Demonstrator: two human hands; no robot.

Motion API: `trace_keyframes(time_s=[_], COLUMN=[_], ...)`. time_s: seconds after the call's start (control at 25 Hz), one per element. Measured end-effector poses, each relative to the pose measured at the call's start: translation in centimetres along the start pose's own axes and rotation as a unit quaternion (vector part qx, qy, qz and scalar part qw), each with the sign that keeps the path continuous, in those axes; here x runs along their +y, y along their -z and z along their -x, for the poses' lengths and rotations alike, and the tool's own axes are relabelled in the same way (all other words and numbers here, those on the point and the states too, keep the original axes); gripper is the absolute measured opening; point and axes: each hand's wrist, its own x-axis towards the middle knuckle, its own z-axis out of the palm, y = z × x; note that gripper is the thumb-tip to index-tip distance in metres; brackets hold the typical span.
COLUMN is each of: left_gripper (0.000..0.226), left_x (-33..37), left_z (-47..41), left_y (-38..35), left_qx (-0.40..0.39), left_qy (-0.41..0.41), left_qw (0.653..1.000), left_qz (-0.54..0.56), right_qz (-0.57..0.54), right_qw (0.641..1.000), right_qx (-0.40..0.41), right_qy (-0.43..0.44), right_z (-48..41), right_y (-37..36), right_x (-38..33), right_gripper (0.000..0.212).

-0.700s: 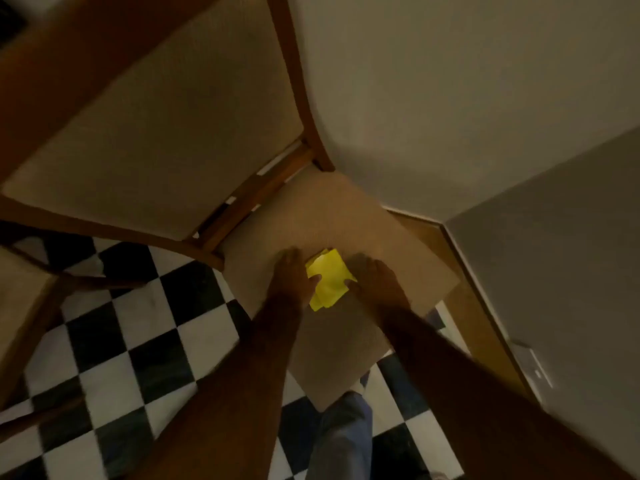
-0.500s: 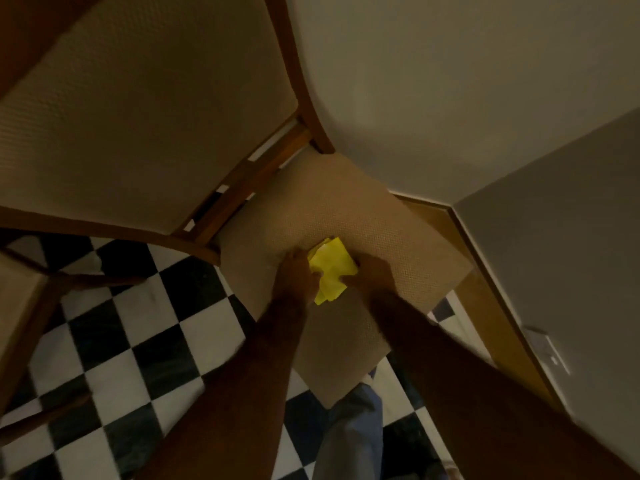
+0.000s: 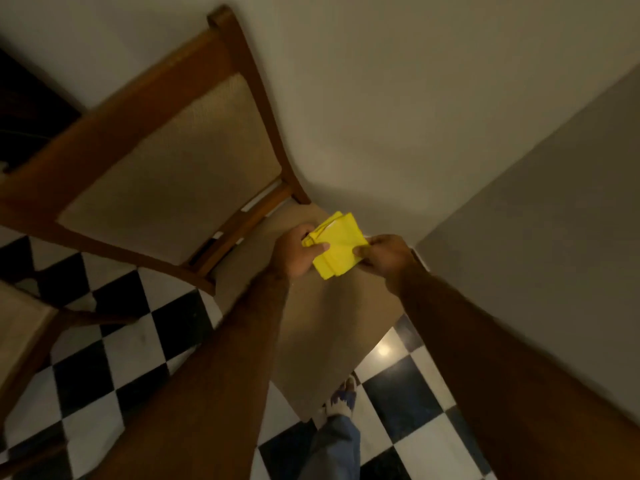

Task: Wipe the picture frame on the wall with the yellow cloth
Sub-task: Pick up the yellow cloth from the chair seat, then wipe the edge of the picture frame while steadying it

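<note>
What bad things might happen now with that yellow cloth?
The yellow cloth is only pinched at its edges by the left hand and right hand, so the folds might fall open or it might drop onto the chair seat. No picture frame shows, and the light is dim.

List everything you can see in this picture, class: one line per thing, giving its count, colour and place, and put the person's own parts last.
yellow cloth: one, yellow, folded, held between both hands above the chair seat
chair: one fully seen, brown wood with beige padding, left of centre against the wall
second chair: one, partly seen, brown and beige, left edge
floor: black and white checks, bottom
walls: pale, top and right
left hand: one, gripping the cloth's left edge
right hand: one, gripping its right edge
foot: one, bottom centre, below a blue trouser leg
</note>
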Motion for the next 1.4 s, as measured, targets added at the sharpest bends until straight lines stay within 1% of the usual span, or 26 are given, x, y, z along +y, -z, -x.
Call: trace_keyframes(time_s=[0.04,0.2,0.4,0.48,0.64,0.8,0.88,0.92,1.08,1.2,1.28,1.32,1.36,1.4], left_gripper=[0.055,0.052,0.045,0.048,0.044,0.034,0.033,0.034,0.037,0.041,0.034,0.029,0.027,0.027], left_x=[2.4,12.5,28.4,34.8,47.4,57.4,62.8,65.4,74.5,79.9,83.3,84.9,86.7,88.2], left_z=[0.5,2.9,7.2,9.3,15.1,20.6,24.4,26.5,35.6,42.0,46.1,48.0,49.9,51.4], left_y=[0.3,1.3,2.1,2.0,1.6,1.8,2.0,2.1,3.3,4.8,5.7,6.1,6.6,6.9], left_qx=[0.002,0.012,0.023,0.023,0.003,-0.019,-0.039,-0.051,-0.11,-0.19,-0.203,-0.202,-0.2,-0.197], left_qy=[-0.022,-0.088,-0.198,-0.246,-0.347,-0.425,-0.461,-0.479,-0.539,-0.57,-0.602,-0.613,-0.62,-0.622], left_qw=[1.0,0.993,0.972,0.958,0.923,0.879,0.854,0.839,0.78,0.749,0.728,0.716,0.705,0.698], left_qz=[0.019,0.077,0.123,0.142,0.168,0.213,0.24,0.253,0.299,0.278,0.257,0.267,0.282,0.295], right_qz=[-0.015,-0.016,-0.04,-0.05,-0.066,-0.048,-0.029,-0.019,0.035,0.06,0.066,0.075,0.089,0.111], right_qw=[1.0,0.996,0.973,0.959,0.923,0.88,0.849,0.833,0.757,0.692,0.648,0.619,0.582,0.534], right_qx=[0.001,0.03,0.099,0.129,0.186,0.238,0.281,0.303,0.386,0.456,0.491,0.511,0.538,0.574], right_qy=[0.013,0.077,0.204,0.247,0.331,0.409,0.445,0.463,0.527,0.557,0.579,0.591,0.604,0.61], right_z=[1.8,9.7,21.0,26.0,36.7,47.2,53.7,57.1,69.8,77.7,82.5,84.8,87.2,89.5], right_y=[1.3,6.9,15.5,19.2,26.7,31.7,34.2,35.3,39.1,41.2,42.5,43.1,43.7,44.3], right_x=[-2.0,-10.1,-20.2,-23.6,-29.1,-33.5,-35.5,-36.5,-39.2,-40.6,-41.4,-41.7,-41.9,-42.0], right_gripper=[0.013,0.023,0.022,0.021,0.023,0.02,0.022,0.026,0.035,0.036,0.037,0.038,0.039,0.042])
